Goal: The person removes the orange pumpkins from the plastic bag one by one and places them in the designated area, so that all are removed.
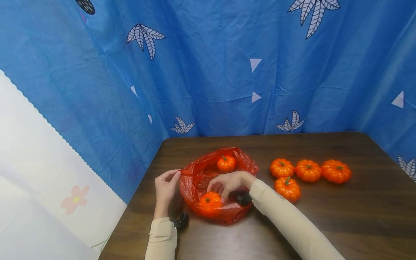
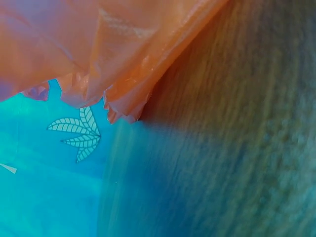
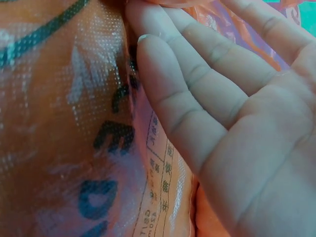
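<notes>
A red plastic bag [image 1: 224, 216] lies on the table with its mouth spread open. My left hand [image 1: 165, 186] pinches the bag's left rim between thumb and fingers; the left wrist view shows the bag film [image 2: 113, 44] hanging in folds, without the hand. Inside the bag, my right hand [image 1: 229, 183] holds a small orange pumpkin [image 1: 209, 204] near the front wall, thumb and fingertips about it. In the right wrist view the fingers [image 3: 197, 74] reach to an orange surface at the top edge, beside the printed bag wall. A second pumpkin [image 1: 226, 163] sits at the back inside the bag.
Right of the bag, several orange pumpkins stand on the brown table [image 1: 325, 216]: three in a row, including the rightmost pumpkin [image 1: 336, 171], and a nearer pumpkin [image 1: 287, 189] before them. A blue patterned curtain [image 1: 224, 72] hangs behind; white cloth [image 1: 39, 162] is at left.
</notes>
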A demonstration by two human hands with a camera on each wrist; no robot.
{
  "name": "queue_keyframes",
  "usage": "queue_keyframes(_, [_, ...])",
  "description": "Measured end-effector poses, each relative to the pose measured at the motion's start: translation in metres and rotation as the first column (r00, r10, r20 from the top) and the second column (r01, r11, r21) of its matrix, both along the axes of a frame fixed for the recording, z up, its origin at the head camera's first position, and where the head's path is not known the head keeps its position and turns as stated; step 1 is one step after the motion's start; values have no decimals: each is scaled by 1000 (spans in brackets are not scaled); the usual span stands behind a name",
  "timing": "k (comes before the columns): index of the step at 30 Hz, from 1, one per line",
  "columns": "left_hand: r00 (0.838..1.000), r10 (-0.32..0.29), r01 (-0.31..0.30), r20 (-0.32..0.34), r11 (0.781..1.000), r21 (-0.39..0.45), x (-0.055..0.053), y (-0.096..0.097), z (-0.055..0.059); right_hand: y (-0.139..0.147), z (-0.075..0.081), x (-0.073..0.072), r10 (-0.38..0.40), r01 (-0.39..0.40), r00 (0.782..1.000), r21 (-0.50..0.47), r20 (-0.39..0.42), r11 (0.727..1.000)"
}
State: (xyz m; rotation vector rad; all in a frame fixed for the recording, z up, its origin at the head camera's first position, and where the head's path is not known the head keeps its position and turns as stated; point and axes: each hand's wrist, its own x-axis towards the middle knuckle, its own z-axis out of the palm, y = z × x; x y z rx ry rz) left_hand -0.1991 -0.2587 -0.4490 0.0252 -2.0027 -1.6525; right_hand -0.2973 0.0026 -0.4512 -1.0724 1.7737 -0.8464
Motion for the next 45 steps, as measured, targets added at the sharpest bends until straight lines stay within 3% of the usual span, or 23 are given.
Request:
queue_keyframes(7, [1000,-3,3,-3,1000,-9,-2,-1,-1,5,1,-1,-34,33,999,-16,-23,999])
queue_keyframes(14, [1000,2,-3,-7,1000,-12,-2,-1,-2,8,0,-2,-75,76,997,-42,25,996])
queue_keyframes(27, [1000,0,0,-3,1000,0,-1,-2,-2,10,1,-2,-103,100,995,-144,-11,985])
queue_keyframes(32, [1000,-8,8,-19,1000,-12,-1,-1,-2,12,0,-2,-134,132,991,-158,3,978])
queue_keyframes(40, [999,9,-9,-37,1000,-16,-4,1,-2,17,5,-2,-166,154,985,-177,-56,972])
queue_keyframes(45, [999,13,-13,-48,1000,-1,-5,0,-5,21,6,-3,-204,194,978,-172,-38,966])
